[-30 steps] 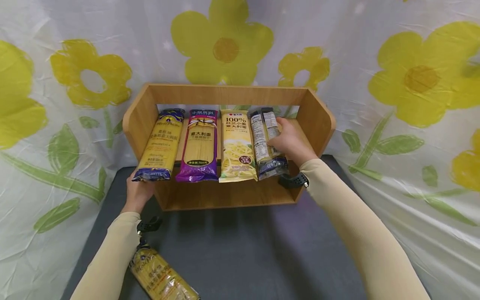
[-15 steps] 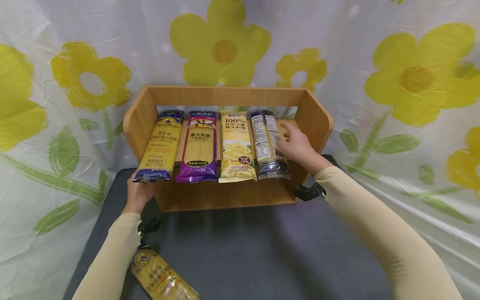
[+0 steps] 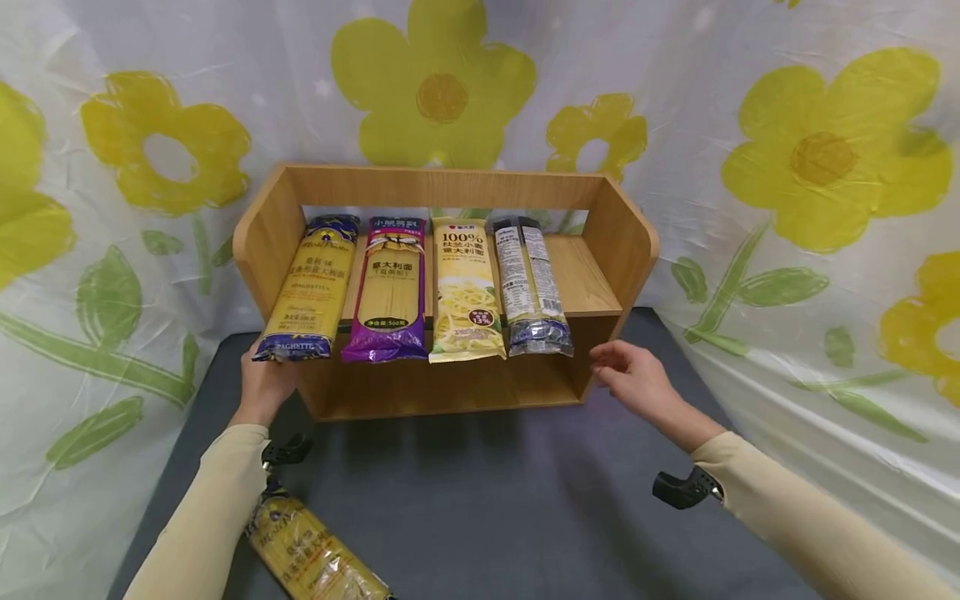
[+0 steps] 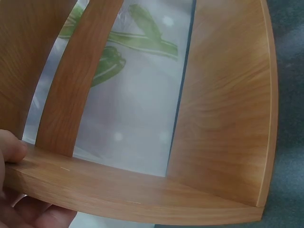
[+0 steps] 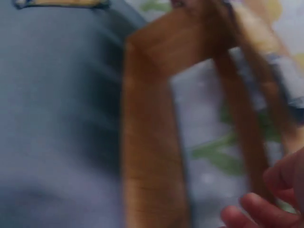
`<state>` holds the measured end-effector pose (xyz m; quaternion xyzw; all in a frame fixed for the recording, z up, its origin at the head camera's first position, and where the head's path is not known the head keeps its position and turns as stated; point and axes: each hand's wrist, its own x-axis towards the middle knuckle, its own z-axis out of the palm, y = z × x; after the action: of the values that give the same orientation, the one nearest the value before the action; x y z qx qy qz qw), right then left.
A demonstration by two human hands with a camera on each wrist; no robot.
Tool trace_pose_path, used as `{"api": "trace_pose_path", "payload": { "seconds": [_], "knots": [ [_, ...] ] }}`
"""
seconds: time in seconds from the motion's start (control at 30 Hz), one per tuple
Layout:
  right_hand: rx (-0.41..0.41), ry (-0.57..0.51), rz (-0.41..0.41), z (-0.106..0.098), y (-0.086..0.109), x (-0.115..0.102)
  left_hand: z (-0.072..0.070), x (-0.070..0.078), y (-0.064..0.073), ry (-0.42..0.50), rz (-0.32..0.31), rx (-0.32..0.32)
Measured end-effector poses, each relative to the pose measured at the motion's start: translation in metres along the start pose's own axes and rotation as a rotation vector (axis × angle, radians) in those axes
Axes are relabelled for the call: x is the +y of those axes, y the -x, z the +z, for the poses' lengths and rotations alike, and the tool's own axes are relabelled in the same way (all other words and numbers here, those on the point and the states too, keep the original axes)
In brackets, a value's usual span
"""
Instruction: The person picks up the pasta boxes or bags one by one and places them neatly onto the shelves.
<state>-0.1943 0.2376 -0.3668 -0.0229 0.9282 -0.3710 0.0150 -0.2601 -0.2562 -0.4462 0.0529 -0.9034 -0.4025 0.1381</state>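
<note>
My left hand grips the left side panel of a wooden two-tier shelf; in the left wrist view the thumb lies inside the panel and the fingers outside. On the upper tier lie a yellow-and-blue spaghetti pack, a purple pasta pack, a cream pasta pack and a dark-ended pasta pack with white label strips upward. Their lower ends jut over the tier's front edge. Off the shelf's lower right corner, my right hand hangs with loosely bent fingers and holds nothing.
Another spaghetti pack lies slantwise on the dark grey table, beside the left forearm. A flower-printed curtain hangs behind the shelf and along both sides. Dark straps hang at the wrists.
My right hand has let go of the dark-ended pasta pack and drawn back, down and to the right. That pack stays on the upper tier. My left hand keeps its hold on the shelf.
</note>
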Motion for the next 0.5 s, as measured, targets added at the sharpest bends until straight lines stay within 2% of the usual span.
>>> {"api": "trace_pose_path", "payload": {
  "seconds": [0.1, 0.27, 0.37, 0.5],
  "knots": [
    [-0.085, -0.019, 0.011, 0.04, 0.003, 0.019, -0.001, 0.0, 0.001, -0.006, 0.003, 0.002],
    [-0.187, -0.096, -0.111, 0.121, 0.013, 0.033, -0.001, 0.001, 0.0, -0.008, 0.0, -0.011],
    [-0.258, -0.167, -0.132, 0.167, 0.019, 0.027, -0.001, 0.002, 0.0, 0.001, 0.007, -0.014],
    [-0.336, -0.262, -0.104, 0.215, 0.027, 0.009, -0.001, 0.003, 0.0, 0.005, 0.009, -0.007]
  ]
}}
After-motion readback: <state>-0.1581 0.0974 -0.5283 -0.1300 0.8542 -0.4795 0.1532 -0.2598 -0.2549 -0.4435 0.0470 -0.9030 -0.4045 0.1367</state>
